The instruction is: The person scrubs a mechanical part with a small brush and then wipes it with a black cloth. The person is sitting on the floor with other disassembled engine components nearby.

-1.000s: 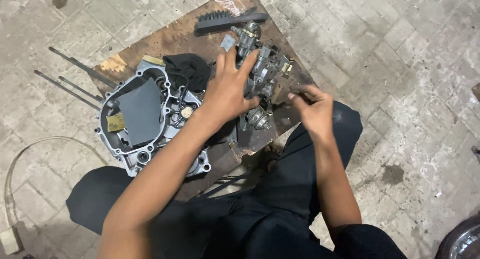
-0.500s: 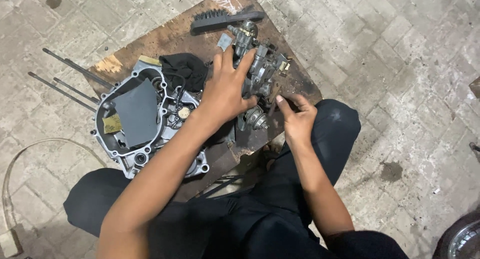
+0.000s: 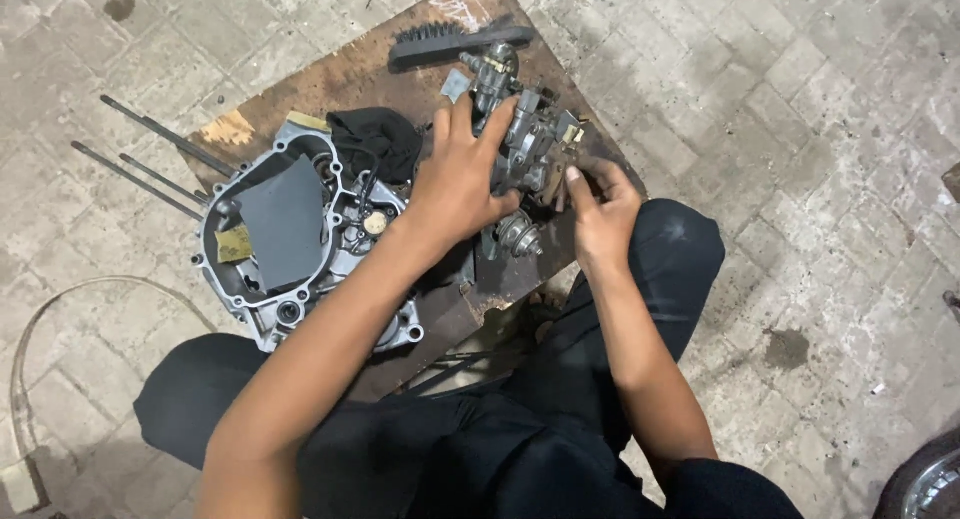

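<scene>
Head view: person seated w/ wooden board (image 3: 330, 84) in front, centre-top of frame. Left hand (image 3: 462, 179) is clamped over the carb (image 3: 530, 139), steadying it on the board's right part. Right hand (image 3: 598, 214) comes at the carb's right side, fingertips pinching at a small fitting there; can't tell if it actually grips a loose part.

Step, as I judge it: working on a small piece at the carb body's right edge. Next move prob needs left hand firm and fine fingertip control on the right.

Left of carb: engine cover (image 3: 290, 244) w/ black rag (image 3: 375, 139) above it. Brush (image 3: 455, 41) at board's top edge. Metal rods (image 3: 150, 159) lie on the ground, upper left.

Surface: worn, stained board on grey paving bricks (image 3: 800, 129), outdoor or workshop floor. Thin hoop (image 3: 30, 349) lower left.
</scene>
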